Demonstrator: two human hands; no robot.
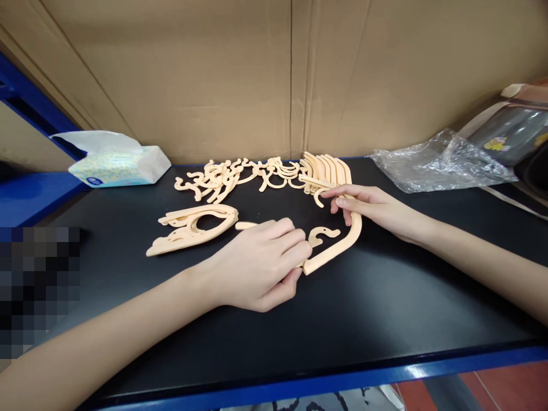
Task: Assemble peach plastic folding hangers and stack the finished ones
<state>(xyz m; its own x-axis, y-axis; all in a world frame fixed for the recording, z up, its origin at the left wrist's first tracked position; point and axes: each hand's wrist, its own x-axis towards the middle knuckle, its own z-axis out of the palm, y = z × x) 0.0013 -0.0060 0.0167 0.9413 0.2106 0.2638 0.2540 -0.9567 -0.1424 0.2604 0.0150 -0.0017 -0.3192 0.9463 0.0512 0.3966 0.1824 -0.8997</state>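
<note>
My left hand (274,260) is closed on peach plastic hanger parts at the middle of the black table. A curved hanger arm (331,254) runs from its fingertips to the right, with a hook piece (322,234) just above it. My right hand (362,205) has its thumb and fingers together at the upper end of this arm, beside the stacked curved arms (327,170); what it pinches is partly hidden. Left of my left hand lie folded hangers (194,225). Loose hook pieces (218,178) are heaped behind.
A tissue pack (120,162) stands at the back left. Clear plastic wrap (440,162) and a bag (500,134) are at the back right. Cardboard (192,80) rises behind the table, whose blue edge (342,381) is in front.
</note>
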